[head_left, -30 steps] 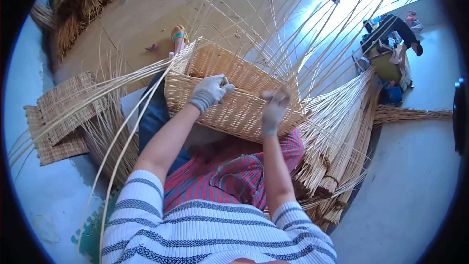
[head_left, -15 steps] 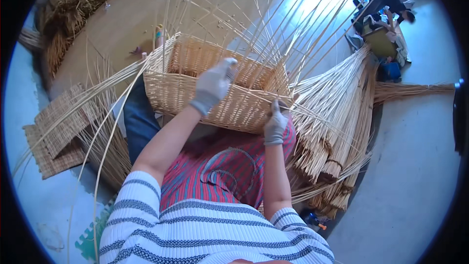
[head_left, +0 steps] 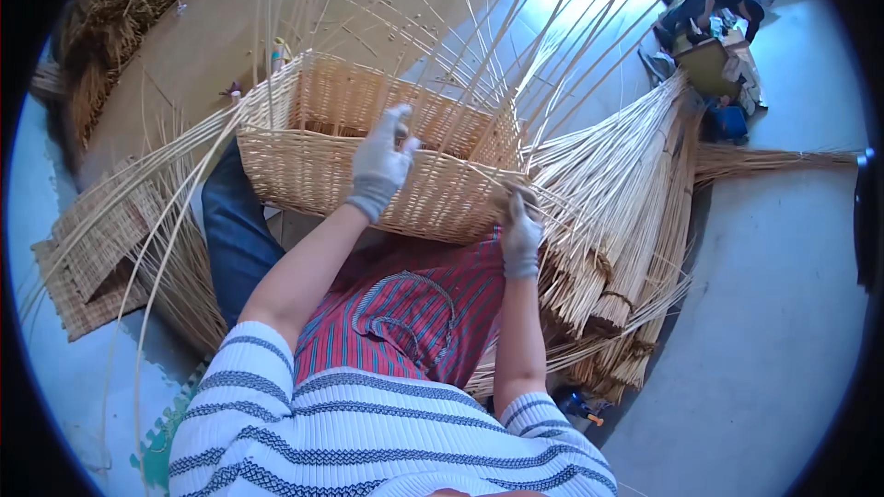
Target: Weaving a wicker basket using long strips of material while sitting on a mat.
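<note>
A rectangular wicker basket rests tilted across my lap, with long loose stakes rising from its rim and sticking out at the corners. My left hand, in a pale grey glove, is at the near wall by the rim. Its thumb stands apart from its raised fingers, and nothing shows between them. At the basket's near right corner, my gloved right hand has its fingers closed on the woven edge, where several strands come out. Its fingertips are partly blurred.
Tied bundles of pale canes lie close to my right. Woven mats and loose strands are on my left, with a brown heap of plant material beyond. Another person bends over things at the far right.
The basket and both hands appear shifted slightly left in the view. My left hand's thumb and fingers have spread apart, while my right hand stays at the same corner.
</note>
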### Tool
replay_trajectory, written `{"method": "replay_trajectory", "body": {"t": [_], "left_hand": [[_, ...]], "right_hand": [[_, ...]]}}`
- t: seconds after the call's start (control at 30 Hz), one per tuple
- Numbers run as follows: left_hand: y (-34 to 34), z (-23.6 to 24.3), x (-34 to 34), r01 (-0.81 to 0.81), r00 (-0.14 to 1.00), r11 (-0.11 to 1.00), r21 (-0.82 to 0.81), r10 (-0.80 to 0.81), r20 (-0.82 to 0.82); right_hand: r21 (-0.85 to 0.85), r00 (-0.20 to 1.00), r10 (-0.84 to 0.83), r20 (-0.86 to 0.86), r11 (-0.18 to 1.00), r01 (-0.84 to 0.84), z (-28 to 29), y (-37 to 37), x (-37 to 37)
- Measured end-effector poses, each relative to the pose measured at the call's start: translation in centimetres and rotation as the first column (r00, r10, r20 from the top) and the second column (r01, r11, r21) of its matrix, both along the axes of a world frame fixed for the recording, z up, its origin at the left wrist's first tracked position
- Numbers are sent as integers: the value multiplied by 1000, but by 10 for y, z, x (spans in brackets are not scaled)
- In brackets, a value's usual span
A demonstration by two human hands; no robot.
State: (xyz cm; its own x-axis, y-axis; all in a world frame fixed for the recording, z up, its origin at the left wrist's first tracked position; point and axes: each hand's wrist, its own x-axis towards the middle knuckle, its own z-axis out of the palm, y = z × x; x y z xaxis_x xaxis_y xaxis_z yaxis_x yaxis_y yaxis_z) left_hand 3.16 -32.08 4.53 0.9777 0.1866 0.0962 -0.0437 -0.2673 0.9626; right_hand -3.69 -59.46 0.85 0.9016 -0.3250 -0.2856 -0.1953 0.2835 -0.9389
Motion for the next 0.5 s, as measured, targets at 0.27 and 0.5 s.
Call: {"method": "replay_trajectory", "body": {"t": [0.27,0.5], "left_hand": [[-103,-16,13,382,894,918,112,-335,-298],[-109,-37,26,328,911,945,-2,-316,-263]], "right_hand": [[-380,830,95,549,913,147,48,12,99],[-161,810,-529,252,803,574,60,-30,48]]}}
